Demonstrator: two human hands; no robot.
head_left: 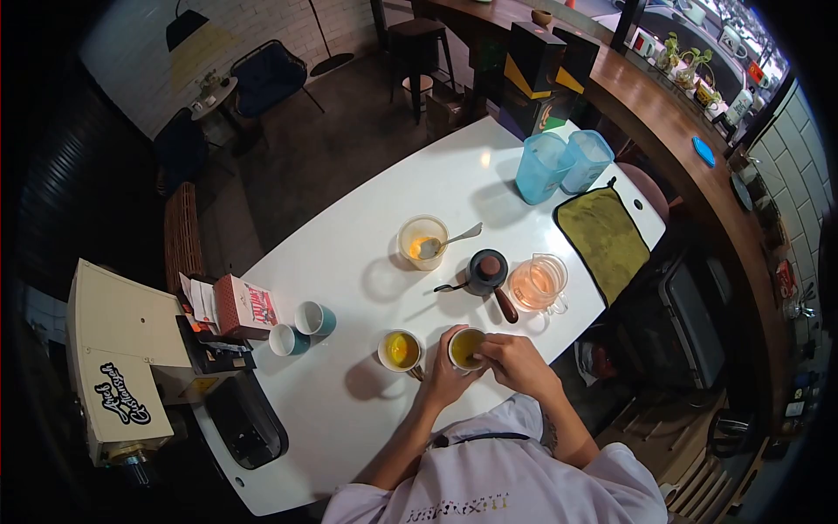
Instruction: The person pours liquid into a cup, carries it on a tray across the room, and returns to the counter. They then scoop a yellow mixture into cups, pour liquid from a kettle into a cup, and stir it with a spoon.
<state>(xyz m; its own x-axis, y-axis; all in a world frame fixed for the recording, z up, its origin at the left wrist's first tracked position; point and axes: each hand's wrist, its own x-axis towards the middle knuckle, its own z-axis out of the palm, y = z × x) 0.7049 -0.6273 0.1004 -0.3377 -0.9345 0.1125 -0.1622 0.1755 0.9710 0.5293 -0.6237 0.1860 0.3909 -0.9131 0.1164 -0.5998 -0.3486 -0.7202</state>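
Yellow-green liquid fills a cup point(463, 346) near the table's front edge. My left hand point(443, 377) is wrapped around the side of this cup. At the rim, my right hand point(522, 365) has its fingers pinched together over the liquid; whatever they hold is too small to make out. Just left stands a second handled cup point(401, 351) with yellow liquid and a brighter yellow patch in it. Farther back are a clear tub point(422, 243) with orange contents and a spoon point(461, 237), a dark lidded pot point(486, 272) with a wooden handle, and a glass pitcher point(538, 283).
Two teal cups point(314, 320) and a red-white box point(247, 306) stand left on the white table point(340, 236). Two blue containers point(543, 168) and an olive cloth point(602, 240) lie at the right rear. A beige machine point(122, 349) flanks the left end.
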